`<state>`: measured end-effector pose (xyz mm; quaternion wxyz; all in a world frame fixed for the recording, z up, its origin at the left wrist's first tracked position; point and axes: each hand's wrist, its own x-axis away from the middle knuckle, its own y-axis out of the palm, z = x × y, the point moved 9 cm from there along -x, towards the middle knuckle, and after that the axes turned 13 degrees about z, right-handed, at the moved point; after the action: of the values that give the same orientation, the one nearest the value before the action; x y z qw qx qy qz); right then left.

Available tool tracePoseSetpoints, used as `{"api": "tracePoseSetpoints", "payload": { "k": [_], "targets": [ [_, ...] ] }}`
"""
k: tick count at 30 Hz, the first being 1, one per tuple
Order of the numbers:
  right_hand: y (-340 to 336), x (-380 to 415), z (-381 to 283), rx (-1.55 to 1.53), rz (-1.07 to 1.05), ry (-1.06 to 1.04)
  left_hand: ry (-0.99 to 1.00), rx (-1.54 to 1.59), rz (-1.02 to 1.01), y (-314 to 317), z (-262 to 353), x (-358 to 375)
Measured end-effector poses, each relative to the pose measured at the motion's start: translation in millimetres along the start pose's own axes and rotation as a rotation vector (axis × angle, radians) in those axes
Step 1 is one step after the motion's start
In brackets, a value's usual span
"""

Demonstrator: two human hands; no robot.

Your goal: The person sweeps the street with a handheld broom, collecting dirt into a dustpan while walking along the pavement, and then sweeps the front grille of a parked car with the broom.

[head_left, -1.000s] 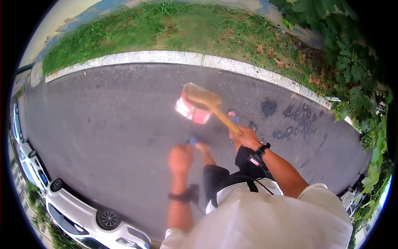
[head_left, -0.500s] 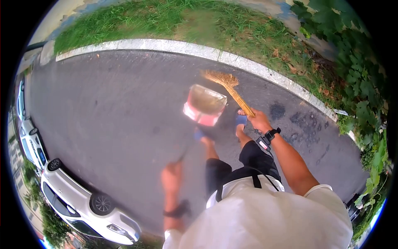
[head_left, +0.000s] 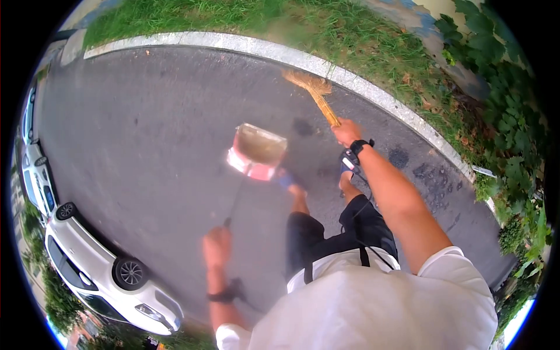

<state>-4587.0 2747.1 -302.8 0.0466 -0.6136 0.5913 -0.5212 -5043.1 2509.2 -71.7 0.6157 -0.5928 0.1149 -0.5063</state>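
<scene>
Head view: the right hand [head_left: 346, 131] is closed around the handle of a straw broom [head_left: 315, 92], whose bristles extend toward 11 o'clock and reach the white curb [head_left: 274, 51] at the grass edge. The left hand [head_left: 217, 246] is closed around the thin handle of a pink dustpan [head_left: 255, 153]; the pan sits over the asphalt road [head_left: 146, 128] at 1 o'clock from that hand. A white car [head_left: 111, 274] is parked at 9 o'clock of the left hand.

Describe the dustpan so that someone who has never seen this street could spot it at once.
Start from the white curb edging the grey road. Toward the person from it, just beyond their feet, hangs the dustpan on a thin dark handle gripped by the left hand. It is the only pink, boxy thing here; the straw broom nearby is tan and bristly.
</scene>
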Motion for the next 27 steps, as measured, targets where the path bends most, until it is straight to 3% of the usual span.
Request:
{"api": "tracePoseSetpoints", "payload": {
  "k": [1, 5, 7, 9, 12, 15, 20, 23, 27],
  "targets": [
    [26, -4, 9, 0.012, 0.008, 0.026, 0.134, -0.055, -0.049, 1, 6, -10],
    [112, 83, 14, -0.101, -0.255, 0.012, 0.149, 0.042, 0.078, 2, -8, -43],
    [116, 139, 20, -0.338, -0.426, 0.207, 0.099, -0.058, 0.005, 0, -18, -54],
    [88, 182, 4, -0.258, -0.521, 0.187, 0.075, -0.082, -0.016, -4, -35, -63],
    [56, 222, -15, -0.18, -0.497, 0.15, 0.078, -0.053, 0.006, -7, -53, -70],
    [60, 198, 14, -0.131, -0.293, 0.097, 0.039, -0.073, -0.037, -10, -50, -71],
    [80, 121, -14, -0.285, -0.231, 0.164, 0.048, -0.021, 0.047, -16, -42, -75],
    [135, 112, -11, -0.166, -0.267, 0.298, 0.074, 0.005, 0.112, -19, -44, -75],
    [164, 176, -5, -0.309, -0.548, 0.307, 0.057, 0.001, 0.088, -22, -41, -76]
  ]
}}
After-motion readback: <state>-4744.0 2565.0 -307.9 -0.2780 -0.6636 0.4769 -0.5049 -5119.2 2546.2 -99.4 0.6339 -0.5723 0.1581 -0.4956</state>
